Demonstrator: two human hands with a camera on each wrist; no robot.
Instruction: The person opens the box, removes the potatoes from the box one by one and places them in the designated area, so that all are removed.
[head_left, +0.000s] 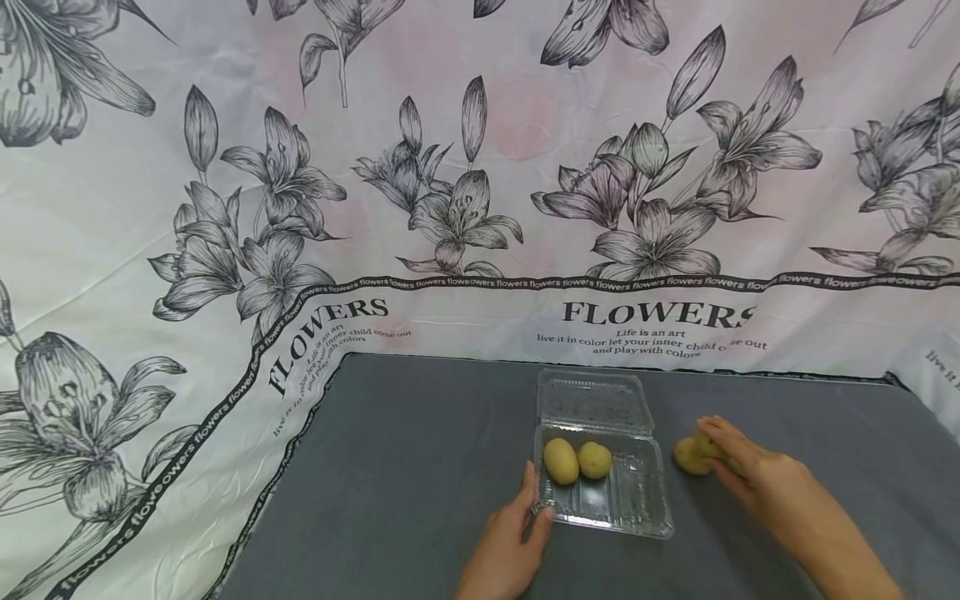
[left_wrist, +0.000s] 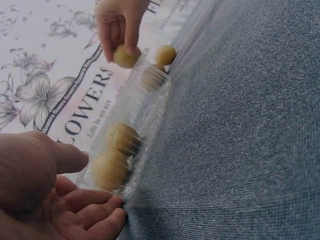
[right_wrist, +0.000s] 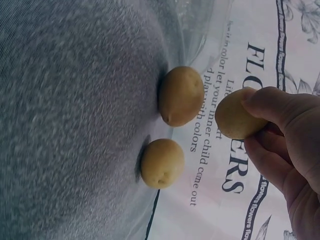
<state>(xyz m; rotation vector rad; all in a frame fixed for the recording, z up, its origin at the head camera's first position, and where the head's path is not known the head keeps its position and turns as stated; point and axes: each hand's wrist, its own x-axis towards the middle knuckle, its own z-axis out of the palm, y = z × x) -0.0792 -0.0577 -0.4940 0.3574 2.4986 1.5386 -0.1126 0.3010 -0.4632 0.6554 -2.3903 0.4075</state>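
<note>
An open clear plastic clamshell box (head_left: 630, 492) lies on the dark cloth, two yellow potatoes (head_left: 561, 462) side by side in its left part. At its front left corner, my left hand (head_left: 510, 537) holds the box, thumb by the rim and fingers against the outer side. To the right of the box, my right hand (head_left: 772, 487) pinches a small potato (right_wrist: 237, 115) between thumb and fingers, raised over the cloth. Below it lie a longer potato (right_wrist: 181, 96) and a rounder potato (right_wrist: 162, 163); the right hand partly hides them in the head view.
The box's lid (head_left: 592, 400) is folded back, away from me. Dark grey cloth (head_left: 405, 467) covers the table. A white flower-printed sheet (head_left: 465, 325) hangs behind it and along the left side.
</note>
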